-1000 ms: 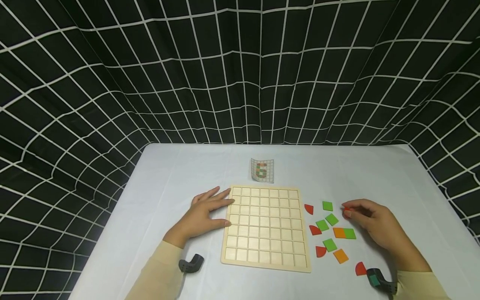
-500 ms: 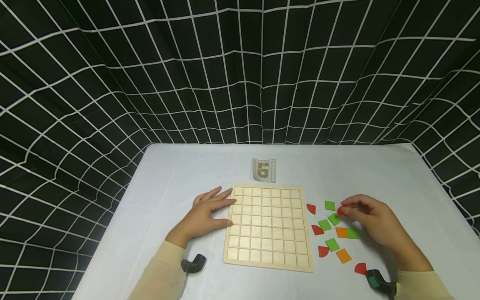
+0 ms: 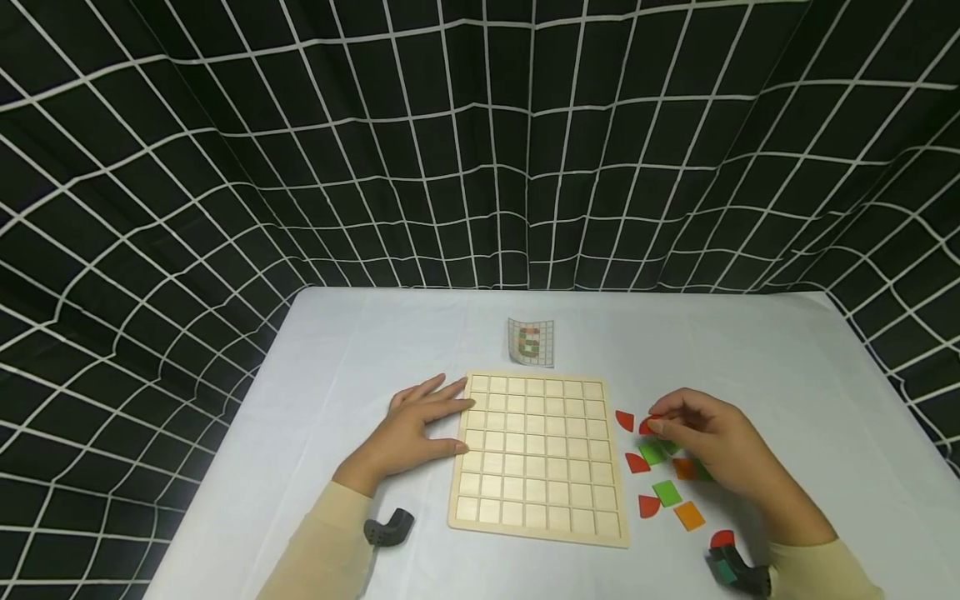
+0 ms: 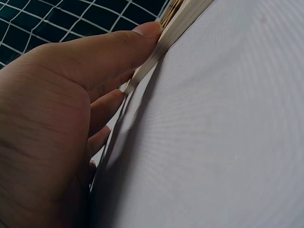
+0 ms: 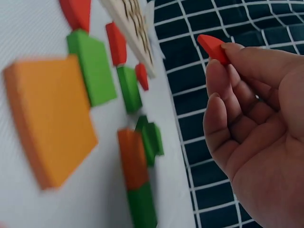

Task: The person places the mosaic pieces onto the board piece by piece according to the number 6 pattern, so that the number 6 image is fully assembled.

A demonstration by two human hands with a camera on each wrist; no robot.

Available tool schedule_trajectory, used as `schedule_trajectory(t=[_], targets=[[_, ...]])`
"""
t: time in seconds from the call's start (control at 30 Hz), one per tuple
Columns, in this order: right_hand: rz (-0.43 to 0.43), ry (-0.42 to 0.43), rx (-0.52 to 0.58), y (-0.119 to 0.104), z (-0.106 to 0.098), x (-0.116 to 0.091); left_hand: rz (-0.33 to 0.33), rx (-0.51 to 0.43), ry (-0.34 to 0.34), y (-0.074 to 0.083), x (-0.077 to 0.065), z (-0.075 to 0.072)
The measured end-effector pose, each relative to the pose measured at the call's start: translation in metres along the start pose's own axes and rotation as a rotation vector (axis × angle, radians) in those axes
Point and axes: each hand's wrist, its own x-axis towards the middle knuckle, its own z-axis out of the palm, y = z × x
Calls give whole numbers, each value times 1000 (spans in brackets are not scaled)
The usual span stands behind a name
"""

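Note:
Between thumb and fingers my right hand pinches a red quarter-circle tile, lifted over the loose tiles right of the board. My left hand rests with spread, fairly straight fingers at the left edge of a pale wooden grid board. In the left wrist view the thumb lies on the board's rim. Under and near my right hand are green square tiles, orange square tiles and other red quarter-circle tiles. My right hand partly covers some of these.
Behind the board lies a small printed card with a coloured pattern on a grid. A white cloth covers the table, and a black curtain with white grid lines surrounds it. Dark wrist-worn devices sit beside both sleeves.
My right hand has moved left toward the board with the red quarter-circle tile, now over the green tiles. My left hand has stayed at the board's edge.

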Motion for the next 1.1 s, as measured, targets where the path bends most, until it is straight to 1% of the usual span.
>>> schedule_trajectory(t=[0.17, 0.4, 0.6, 0.7, 0.83, 0.93, 1.1], targets=[[-25, -21, 14, -10, 4, 6, 3, 0, 0, 0, 0, 0], [-88, -54, 65, -26, 12, 16, 5, 8, -3, 1, 1, -1], [-86, -94, 104, -38, 24, 27, -1, 8, -1, 1, 0, 0], [-83, -104, 83, -44, 30, 33, -3, 11, -4, 1, 0, 0], [-105, -116, 67, -50, 38, 39, 2, 12, -3, 0, 0, 0], [-123, -133, 84, -53, 44, 45, 7, 13, 3, 0, 0, 0], [-128, -164, 106, -57, 55, 53, 9, 19, 7, -2, 1, 0]])
